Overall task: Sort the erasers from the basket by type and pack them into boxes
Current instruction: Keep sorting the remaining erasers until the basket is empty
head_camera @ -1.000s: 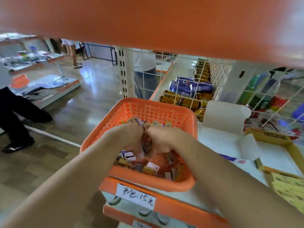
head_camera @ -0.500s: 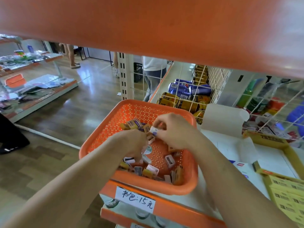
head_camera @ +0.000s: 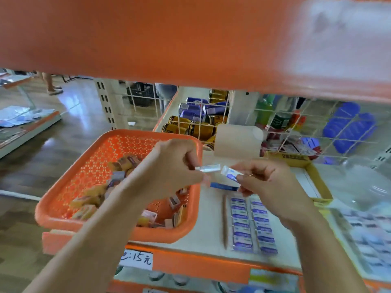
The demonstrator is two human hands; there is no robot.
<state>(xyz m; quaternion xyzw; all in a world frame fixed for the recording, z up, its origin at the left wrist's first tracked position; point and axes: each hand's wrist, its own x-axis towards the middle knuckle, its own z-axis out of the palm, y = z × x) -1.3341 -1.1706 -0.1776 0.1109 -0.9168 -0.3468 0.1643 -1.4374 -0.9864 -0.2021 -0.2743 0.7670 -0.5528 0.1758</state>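
Note:
An orange perforated basket point(head_camera: 88, 166) holds several loose erasers, tan ones point(head_camera: 84, 210) at its left and small white ones near the front. My left hand point(head_camera: 175, 166) pinches a small white eraser point(head_camera: 208, 168) above the basket's right rim. My right hand point(head_camera: 268, 182) pinches a white-and-blue eraser point(head_camera: 230, 173) just right of it; the two erasers nearly touch. Below my right hand an open white box point(head_camera: 251, 225) holds two rows of blue-and-white erasers. A yellow box point(head_camera: 317, 176) with more packed erasers lies at the far right.
An orange shelf edge point(head_camera: 190, 39) fills the top of the view. A wire grid point(head_camera: 203, 121) behind the basket fences off cans and bottles. A white box flap point(head_camera: 237, 140) stands upright behind the hands. A price label point(head_camera: 137, 259) hangs on the shelf front. People's legs show across the aisle.
Both hands rose out of the basket and moved right, each now pinching a small eraser over the basket's right rim and the white box. The view shifted right and down.

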